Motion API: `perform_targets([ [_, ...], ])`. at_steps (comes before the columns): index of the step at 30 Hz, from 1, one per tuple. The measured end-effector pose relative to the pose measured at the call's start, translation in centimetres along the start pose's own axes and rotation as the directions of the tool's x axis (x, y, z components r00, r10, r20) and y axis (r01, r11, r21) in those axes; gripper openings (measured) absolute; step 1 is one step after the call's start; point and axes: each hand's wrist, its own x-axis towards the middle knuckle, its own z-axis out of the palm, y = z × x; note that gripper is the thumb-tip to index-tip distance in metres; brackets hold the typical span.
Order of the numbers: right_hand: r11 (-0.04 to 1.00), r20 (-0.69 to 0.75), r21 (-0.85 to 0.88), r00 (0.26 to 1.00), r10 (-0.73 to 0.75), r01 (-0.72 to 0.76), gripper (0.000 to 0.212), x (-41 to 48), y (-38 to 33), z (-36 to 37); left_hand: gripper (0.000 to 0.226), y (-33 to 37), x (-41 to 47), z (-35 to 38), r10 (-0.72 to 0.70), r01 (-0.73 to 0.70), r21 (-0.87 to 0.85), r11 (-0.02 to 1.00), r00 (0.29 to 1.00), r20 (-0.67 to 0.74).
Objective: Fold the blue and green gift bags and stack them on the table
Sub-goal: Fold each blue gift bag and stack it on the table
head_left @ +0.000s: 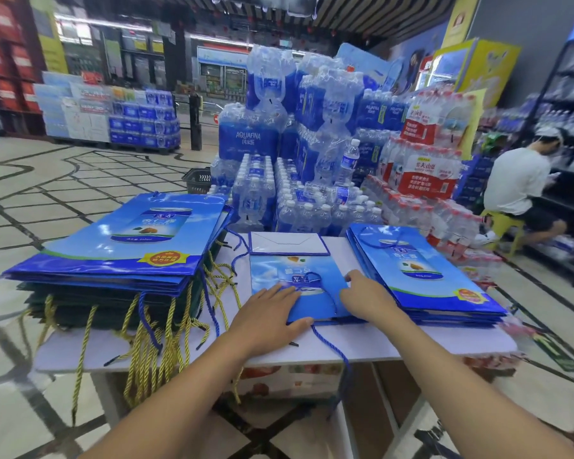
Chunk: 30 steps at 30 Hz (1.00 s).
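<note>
First-person view, looking down at a white table (411, 342) in a shop. One blue gift bag (292, 270) lies flat at the table's centre, btwn two piles. Its long axis runs straight away from the viewer. The folded base flap, white side up, is at the far end, and the open mouth is at the near edge, so the printed picture reads upside down. The left hand (272, 313) lies palm down on the bag's near-left corner w/ fingers (279, 293) straight and together, pointing up the bag, and the thumb along the near edge, pressing rather than gripping. The right hand (368, 299) rests on the bag's right edge, just beside the right pile. Its fingers (352, 277) reach leftwards over the bag, fairly straight and not curled round it. A blue cord handle (338, 352) trails from the mouth over the table's front edge. L side: a tall stack (120, 246) of blue bags on top of dark green ones w/ yellow cords hanging down. R side: a lower stack of blue bags (421, 270), long axis angled away. Bkgd: packs of bottled water (269, 140), and a person (517, 180) seated on a yellow stool (502, 221) by the shelves.
</note>
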Motion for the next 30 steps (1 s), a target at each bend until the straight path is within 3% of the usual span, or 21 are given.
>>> perform_targets([
  [3, 0.910, 0.017, 0.398, 0.992, 0.123, -0.120, 0.039, -0.1, 0.1, -1.1, 0.081, 0.0, 0.1, -0.3, -0.001, 0.001, -0.054, 0.999, 1.000, -0.010],
  [7, 0.524, 0.053, 0.842, 0.987, 0.154, -0.127, 0.043, -0.9, -0.6, -2.4, 0.065, 0.4, 0.6, -1.1, -0.039, 0.019, -0.330, 0.944, 0.998, -0.053],
  [9, 0.383, -0.030, 0.924, 0.994, 0.107, -0.014, 0.046, -1.3, -1.5, -3.7, 0.056, 1.3, 1.0, -2.5, -0.060, 0.021, -0.519, 0.855, 0.997, -0.058],
  [12, 0.287, -0.200, 0.941, 0.979, 0.038, 0.181, 0.039, -1.9, -2.9, -6.4, 0.051, 3.4, 2.0, -5.5, -0.063, -0.006, -0.689, 0.725, 0.995, -0.076],
  [14, 0.296, -0.293, 0.911, 0.956, -0.032, 0.289, 0.034, -2.3, -3.7, -8.1, 0.039, 4.8, 2.8, -7.5, -0.073, 0.007, -0.799, 0.602, 0.996, -0.047],
  [16, 0.370, -0.356, 0.848, 0.925, -0.136, 0.381, 0.032, -2.9, -4.5, -9.0, 0.033, 5.9, 3.1, -9.3, -0.118, 0.062, -0.904, 0.424, 0.993, 0.012],
  [19, 0.437, -0.385, 0.759, 0.874, -0.296, 0.482, 0.024, -3.9, -5.4, -8.8, 0.059, 5.8, 3.4, -10.4, -0.171, 0.081, -0.980, 0.181, 0.984, 0.050],
  [21, 0.474, -0.362, 0.727, 0.864, -0.350, 0.497, 0.022, -4.0, -5.4, -7.6, 0.068, 5.1, 3.1, -10.3, -0.185, 0.122, -0.986, 0.114, 0.978, 0.099],
  [23, 0.533, -0.301, 0.693, 0.867, -0.398, 0.485, 0.021, -4.1, -5.0, -5.7, 0.060, 4.1, 2.7, -9.5, -0.204, 0.179, -0.973, 0.148, 0.968, 0.147],
  [25, 0.584, -0.227, 0.658, 0.865, -0.447, 0.475, 0.022, -4.1, -4.6, -3.2, 0.038, 3.3, 2.3, -8.3, -0.234, 0.219, -0.956, 0.195, 0.957, 0.172],
  [28, 0.651, -0.113, 0.609, 0.861, -0.495, 0.454, 0.032, -3.9, -4.5, 0.1, 0.019, 2.0, 2.1, -6.2, -0.371, 0.294, -0.926, 0.238, 0.908, 0.194],
  [29, 0.651, -0.081, 0.621, 0.862, -0.500, 0.436, 0.034, -3.9, -4.4, 0.8, 0.017, 1.5, 2.1, -5.5, -0.420, 0.311, -0.903, 0.296, 0.891, 0.170],
  [30, 0.650, -0.063, 0.634, 0.866, -0.496, 0.418, 0.036, -3.8, -4.4, 1.3, 0.017, 0.8, 2.1, -5.0, -0.453, 0.316, -0.849, 0.424, 0.886, 0.103],
])
